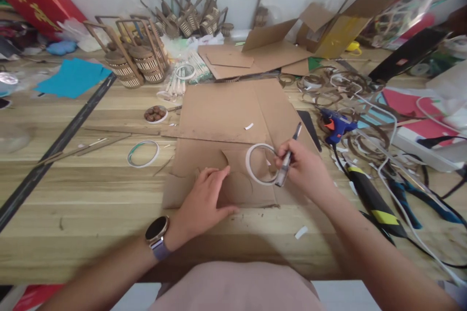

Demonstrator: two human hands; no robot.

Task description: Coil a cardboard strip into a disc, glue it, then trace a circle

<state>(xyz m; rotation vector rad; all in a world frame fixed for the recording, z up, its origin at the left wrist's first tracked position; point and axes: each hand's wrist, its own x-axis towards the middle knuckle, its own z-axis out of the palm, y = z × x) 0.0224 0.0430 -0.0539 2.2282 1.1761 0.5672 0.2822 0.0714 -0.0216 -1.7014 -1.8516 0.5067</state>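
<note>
In my right hand [297, 167] is a pen [286, 163], slanting with its dark end up. The same hand also has hold of a white ring [251, 171] that looks like a tape roll, over the cardboard. My left hand [204, 197] lies at the front of the cardboard sheet [226, 112], thumb spread away from the fingers, with nothing in it. Curved lines or cuts show in the brown card beside its fingertips. Left of the cardboard, a second ring [130, 155], white with a green inner edge, rests on the wooden table [109, 214].
To the right are a blue glue gun [339, 126], a black-and-yellow tool [372, 199], blue-handled pliers [404, 199] and trailing cables. Small woven baskets [124, 70] stand at the back left, near blue sheets [73, 77]. A bowl of brown balls [155, 114] sits left of the cardboard.
</note>
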